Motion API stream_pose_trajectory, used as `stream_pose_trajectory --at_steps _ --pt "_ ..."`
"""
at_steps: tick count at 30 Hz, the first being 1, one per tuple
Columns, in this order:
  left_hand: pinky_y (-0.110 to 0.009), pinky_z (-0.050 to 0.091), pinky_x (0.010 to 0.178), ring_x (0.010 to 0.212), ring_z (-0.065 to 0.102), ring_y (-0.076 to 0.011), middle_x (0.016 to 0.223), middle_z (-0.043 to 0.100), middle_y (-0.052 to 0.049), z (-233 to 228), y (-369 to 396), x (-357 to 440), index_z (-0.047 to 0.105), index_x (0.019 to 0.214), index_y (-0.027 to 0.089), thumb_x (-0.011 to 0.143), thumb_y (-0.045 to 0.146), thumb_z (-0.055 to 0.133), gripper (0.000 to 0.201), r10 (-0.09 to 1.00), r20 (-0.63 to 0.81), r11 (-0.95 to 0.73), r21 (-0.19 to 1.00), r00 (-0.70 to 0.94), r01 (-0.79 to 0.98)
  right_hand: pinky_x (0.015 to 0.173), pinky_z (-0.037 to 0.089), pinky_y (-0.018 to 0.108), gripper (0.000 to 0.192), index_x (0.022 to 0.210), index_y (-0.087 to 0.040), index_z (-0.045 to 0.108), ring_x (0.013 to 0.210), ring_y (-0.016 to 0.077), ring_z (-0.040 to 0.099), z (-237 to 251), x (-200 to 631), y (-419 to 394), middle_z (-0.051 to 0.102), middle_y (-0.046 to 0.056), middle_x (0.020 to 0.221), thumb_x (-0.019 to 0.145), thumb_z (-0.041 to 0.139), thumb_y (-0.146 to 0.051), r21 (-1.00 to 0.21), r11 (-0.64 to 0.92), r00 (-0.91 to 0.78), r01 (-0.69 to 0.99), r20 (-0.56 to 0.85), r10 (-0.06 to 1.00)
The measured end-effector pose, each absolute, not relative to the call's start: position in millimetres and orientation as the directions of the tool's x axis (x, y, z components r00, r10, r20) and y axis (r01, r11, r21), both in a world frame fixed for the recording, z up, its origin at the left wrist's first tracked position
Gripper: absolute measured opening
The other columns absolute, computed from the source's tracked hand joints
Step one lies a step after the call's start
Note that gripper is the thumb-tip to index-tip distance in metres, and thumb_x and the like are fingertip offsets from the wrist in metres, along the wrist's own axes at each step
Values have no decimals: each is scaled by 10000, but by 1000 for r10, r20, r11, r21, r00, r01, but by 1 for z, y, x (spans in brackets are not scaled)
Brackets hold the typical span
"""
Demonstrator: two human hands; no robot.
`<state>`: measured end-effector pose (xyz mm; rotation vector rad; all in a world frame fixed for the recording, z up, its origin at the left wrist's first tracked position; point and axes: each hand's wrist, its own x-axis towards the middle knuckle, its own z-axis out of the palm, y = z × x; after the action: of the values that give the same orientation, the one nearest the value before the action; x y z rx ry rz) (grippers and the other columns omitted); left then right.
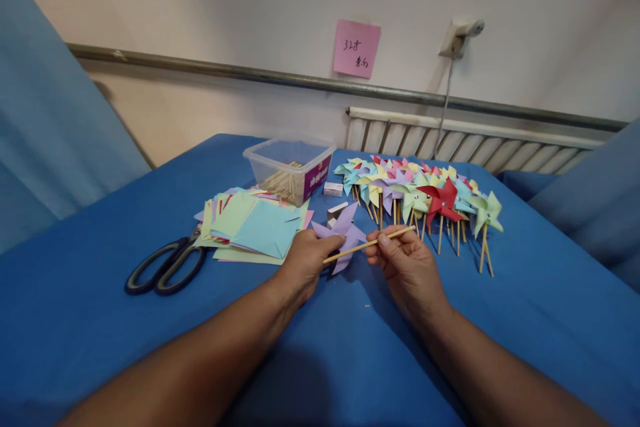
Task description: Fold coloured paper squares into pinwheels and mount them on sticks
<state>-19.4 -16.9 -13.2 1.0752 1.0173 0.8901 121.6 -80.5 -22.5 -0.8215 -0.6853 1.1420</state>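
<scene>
My left hand (311, 255) pinches a purple paper pinwheel (349, 235) near its centre, thumb on the front. Between the thumb and fingers of my right hand (403, 259) is a thin wooden stick (361, 247), slanting down to the left. Its lower end crosses in front of the pinwheel, close to my left thumb. Whether stick and pinwheel are joined, I cannot tell. Just behind the pinwheel stands a small dark box (336, 212), partly covered by it. A pile of coloured paper sheets (263, 223) with cut corners lies left of my hands.
Black-handled scissors (167, 267) lie left of the paper. Behind the pile, a clear plastic tub (270, 155) holds wooden sticks, with a small white box (333, 189) beside it. Several finished pinwheels (443, 200) are heaped at the right on the blue cloth (540, 320). A radiator (415, 140) stands behind.
</scene>
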Motion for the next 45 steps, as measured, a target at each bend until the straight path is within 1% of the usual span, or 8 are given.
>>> stream_pose_trajectory --at_steps 5,8,11,19,24,31,39,45 --pt "-226 393 491 495 535 -115 595 644 -23 -14 -18 -19 692 703 108 623 236 708 152 922 -224 271 956 315 -114 587 497 224 168 802 -194 652 637 98 615 -28 120 -79 679 1 792 736 766 -299 -866 177 268 -468 52 962" --pt "-235 394 493 507 551 -127 593 648 -31 -14 -19 -19 690 703 102 625 241 703 160 922 -224 262 962 316 -81 581 489 228 192 799 -188 652 625 99 603 -27 120 -79 695 23 839 740 759 -337 -865 134 220 -483 28 975" --pt "-242 387 478 490 544 -132 566 638 -34 -15 -19 -19 675 662 100 614 260 707 170 927 -223 247 968 302 -44 566 481 246 230 837 -190 644 614 114 602 -26 120 -80 704 46 887 748 741 -378 -860 70 108 -505 18 994" --pt "-235 356 476 494 515 -123 545 607 -21 -15 -19 -20 646 626 112 635 263 683 156 939 -162 165 986 304 15 465 335 202 341 925 -166 651 472 65 468 -35 115 -83 596 -13 659 835 612 -492 -923 -66 -218 -380 20 976" --pt "-237 364 490 521 542 -136 576 623 -31 -14 -20 -20 647 640 112 626 285 689 179 939 -168 167 986 301 29 429 296 199 430 954 -155 625 410 63 422 -40 115 -82 584 -29 565 851 548 -566 -959 -97 -200 -265 -43 979" --pt "-236 355 470 492 526 -129 551 616 -24 -13 -21 -20 648 616 121 602 308 705 196 943 -174 171 985 283 36 385 234 191 387 873 -164 578 356 53 383 -36 115 -82 593 -39 519 830 589 -548 -969 -115 -191 -219 -73 979" --pt "-243 379 475 500 551 -146 540 624 -29 -13 -21 -21 656 603 124 590 308 719 195 945 -150 146 989 291 35 414 285 194 381 859 -158 595 393 53 408 -37 115 -81 591 -39 561 862 542 -535 -973 -111 -207 -200 -69 976" --pt "-246 365 462 476 531 -139 519 606 -28 -15 -20 -22 641 573 128 620 308 695 194 942 -142 126 989 303 72 441 319 205 358 852 -166 592 425 64 450 -37 114 -81 625 -20 604 837 585 -524 -967 -84 -206 -242 -33 978"
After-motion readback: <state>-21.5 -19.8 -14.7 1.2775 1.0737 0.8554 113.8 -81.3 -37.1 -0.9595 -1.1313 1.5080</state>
